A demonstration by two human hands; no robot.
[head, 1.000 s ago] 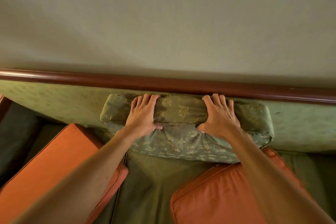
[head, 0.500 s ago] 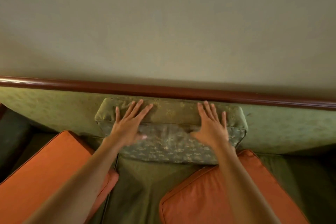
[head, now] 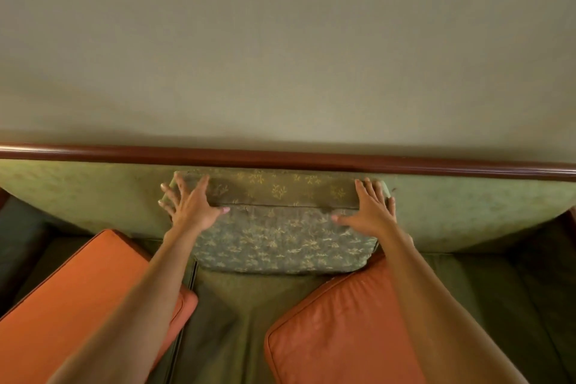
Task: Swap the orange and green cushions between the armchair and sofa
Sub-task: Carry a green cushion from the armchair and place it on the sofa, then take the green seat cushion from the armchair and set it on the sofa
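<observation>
While one orange cushion (head: 78,305) lies at left, the left hand (head: 191,206) and right hand (head: 371,212) press flat, fingers spread, on the green patterned cushion (head: 280,237) leaning against the sofa backrest (head: 467,212); another orange cushion (head: 339,330) lies right.

A plain beige wall (head: 286,40) fills the view beyond the hands — under it runs a dark wooden rail (head: 311,160), dimly lit.

Between the two orange cushions (head: 84,305) (head: 343,330) you have an open strip of sofa seat (head: 230,305) to pass a hand. Behind, the green cushion (head: 280,240) touches the backrest (head: 78,193), and the wooden rail (head: 280,159) stands just above it.
</observation>
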